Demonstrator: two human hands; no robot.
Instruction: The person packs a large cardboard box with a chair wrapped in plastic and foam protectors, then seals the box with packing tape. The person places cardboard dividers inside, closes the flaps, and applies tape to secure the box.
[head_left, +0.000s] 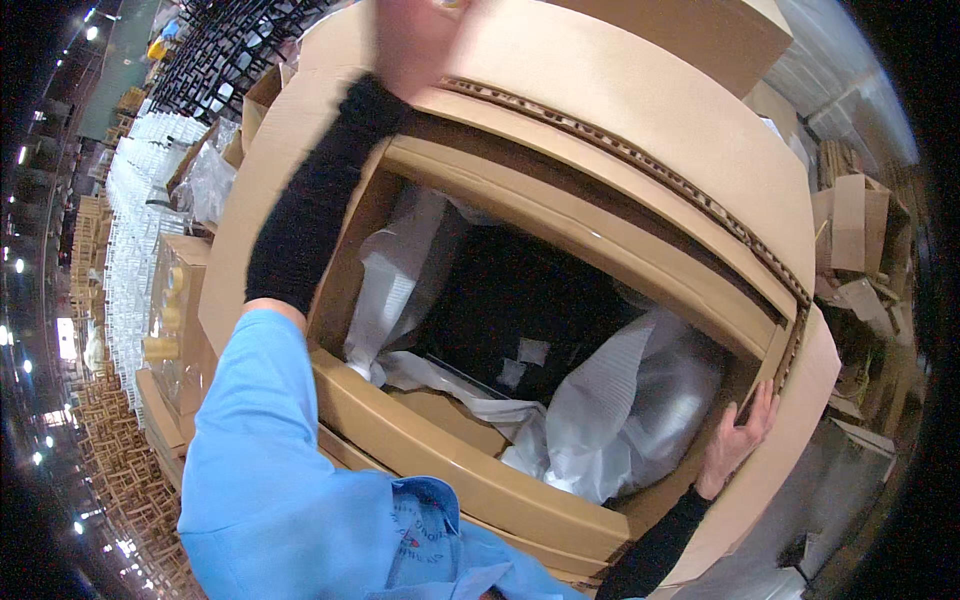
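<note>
Carton: the large open cardboard carton sits directly in front of the person, between the two arms, its far flap folded outward, which leaves the mouth uncovered.
Contents: a black item lies deep inside; its exact kind cannot be told. Two small pale packets rest on it.
Wrap: white foam sheeting is bunched around the black item and parted over its middle, presumably there to cushion it against scuffs.
Bars: a far cardboard bar and a near cardboard bar line opposite sides, probably as bracing for the walls.
Right hand: the right hand lies at the right rim by the far corner, fingers extended and thumb apart, touching the cardboard without clenching; perhaps it steadies that side.
Left hand: the left hand is over the far flap, blurred and cut by the upper edge; whether it grasps anything cannot be told.
Surroundings: another cardboard box stands beyond the flap; white stacked frames are off to the left.
</note>
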